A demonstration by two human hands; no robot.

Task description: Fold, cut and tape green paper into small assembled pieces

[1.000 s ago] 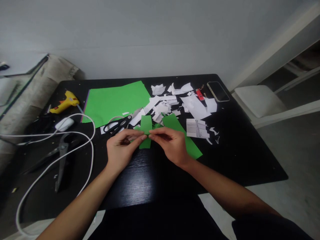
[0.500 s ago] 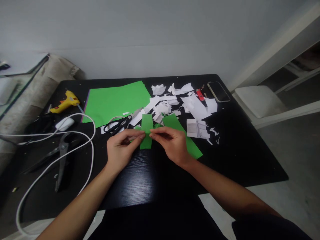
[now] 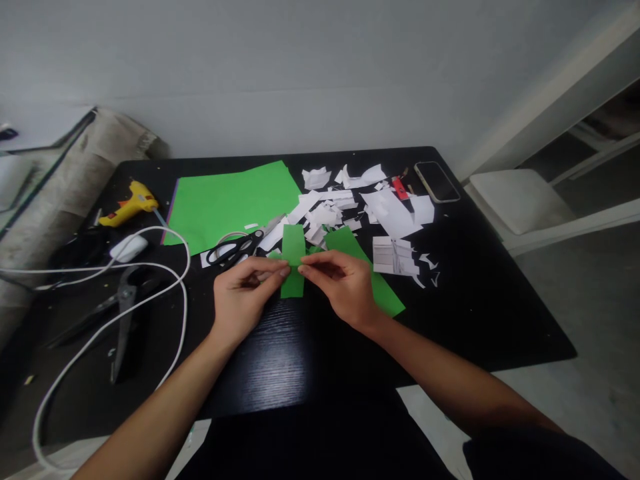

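At the centre of the frame, a left hand (image 3: 245, 293) and right hand (image 3: 347, 287) pinch a narrow green paper strip (image 3: 293, 243) from its two sides between thumbs and fingers, apparently to steady it evenly. From where I stand, a larger green piece (image 3: 386, 295) shows partly hidden behind the right hand; white scraps (image 3: 325, 215) lie beyond. Black-handled scissors (image 3: 235, 251), just left of centre, seem placed within easy reach. A white cable (image 3: 185, 313) loops beside the left forearm, narrowing room there; bare black tabletop (image 3: 450, 320) stretches toward the right and near edges.
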